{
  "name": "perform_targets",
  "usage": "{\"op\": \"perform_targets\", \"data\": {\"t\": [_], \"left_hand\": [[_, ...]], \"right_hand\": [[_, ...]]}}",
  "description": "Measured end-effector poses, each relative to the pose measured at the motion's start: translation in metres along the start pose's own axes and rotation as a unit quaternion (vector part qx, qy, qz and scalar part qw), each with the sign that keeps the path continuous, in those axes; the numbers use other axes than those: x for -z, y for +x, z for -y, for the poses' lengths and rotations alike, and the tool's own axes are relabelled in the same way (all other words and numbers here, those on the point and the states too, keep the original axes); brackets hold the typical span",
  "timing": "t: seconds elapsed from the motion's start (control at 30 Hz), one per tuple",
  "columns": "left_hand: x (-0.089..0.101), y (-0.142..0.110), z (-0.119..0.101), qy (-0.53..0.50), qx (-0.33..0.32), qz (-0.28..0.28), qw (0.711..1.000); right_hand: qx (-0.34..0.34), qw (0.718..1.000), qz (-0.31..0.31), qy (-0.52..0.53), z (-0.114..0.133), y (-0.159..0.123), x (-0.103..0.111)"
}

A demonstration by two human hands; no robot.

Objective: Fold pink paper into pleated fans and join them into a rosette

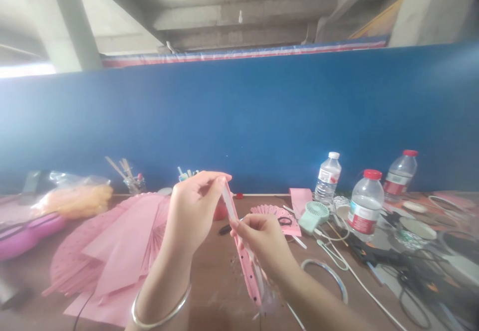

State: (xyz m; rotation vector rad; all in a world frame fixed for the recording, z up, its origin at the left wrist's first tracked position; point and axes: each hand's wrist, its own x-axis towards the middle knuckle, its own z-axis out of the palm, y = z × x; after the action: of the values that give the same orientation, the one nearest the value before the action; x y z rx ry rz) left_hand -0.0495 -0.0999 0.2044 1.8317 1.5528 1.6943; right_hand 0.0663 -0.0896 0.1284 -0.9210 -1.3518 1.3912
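Head view: the left hand (196,209) pinched the tip of a dotted pink strip (247,273), the right hand (264,239) its middle, apparently to steady it over the counter (209,286).

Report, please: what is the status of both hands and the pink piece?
Left hand, fingers pinching top of pink piece. Right hand, fingers gripping it below. Piece slanting, dark-dotted at lower end. Pleated pink fan beyond right hand.

3 water bottles (365,211) at right; mint handheld fan (315,215) beside pink folded fan (275,217).
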Motion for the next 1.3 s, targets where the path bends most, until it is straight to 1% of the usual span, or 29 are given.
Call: {"op": "perform_targets", "data": {"t": [0.13, 0.27, 0.37, 0.43, 0.63, 0.77, 0.93, 1.03, 1.13, 1.2, 1.3], "left_hand": [[-0.0038, -0.0026, -0.0068, -0.019, 0.031, -0.022, 0.999], [-0.0051, -0.0032, -0.0049, -0.059, 0.047, -0.009, 0.997], [-0.0043, -0.0027, -0.0015, -0.079, 0.041, 0.011, 0.996], [-0.0039, -0.0025, -0.0009, -0.082, 0.042, 0.012, 0.996], [-0.0056, -0.0024, -0.0049, -0.068, 0.063, -0.021, 0.995], [-0.0060, -0.0022, -0.0040, -0.072, 0.065, -0.021, 0.995], [-0.0029, -0.0032, -0.0022, -0.097, 0.049, -0.010, 0.994], [-0.0013, -0.0031, -0.0020, -0.097, 0.039, -0.012, 0.994], [-0.0023, -0.0020, -0.0018, -0.102, 0.029, -0.018, 0.994], [-0.0043, -0.0012, -0.0011, -0.104, 0.025, -0.020, 0.994], [-0.0080, -0.0001, 0.0017, -0.094, 0.021, -0.027, 0.995]], "right_hand": [[-0.013, 1.000, 0.006, 0.019, 0.0005, 0.0005, 0.0000], [-0.023, 0.999, 0.006, 0.027, 0.0006, 0.0016, 0.0002], [-0.023, 0.999, 0.004, 0.027, -0.0003, 0.0025, 0.0002], [-0.014, 1.000, 0.002, 0.017, -0.0016, 0.0028, 0.0001], [0.014, 1.000, 0.011, -0.007, -0.0040, 0.0014, 0.0008], [-0.006, 1.000, 0.011, 0.008, -0.0041, 0.0024, 0.0011], [-0.044, 0.997, -0.017, 0.056, -0.0050, 0.0046, -0.0013], [-0.036, 0.997, -0.011, 0.062, -0.0009, 0.0027, -0.0027], [-0.025, 0.998, 0.027, 0.055, 0.0037, -0.0001, -0.0027], [-0.027, 0.998, 0.042, 0.049, 0.0037, -0.0010, -0.0023], [-0.009, 0.999, 0.014, 0.043, -0.0004, -0.0007, -0.0020]]}}
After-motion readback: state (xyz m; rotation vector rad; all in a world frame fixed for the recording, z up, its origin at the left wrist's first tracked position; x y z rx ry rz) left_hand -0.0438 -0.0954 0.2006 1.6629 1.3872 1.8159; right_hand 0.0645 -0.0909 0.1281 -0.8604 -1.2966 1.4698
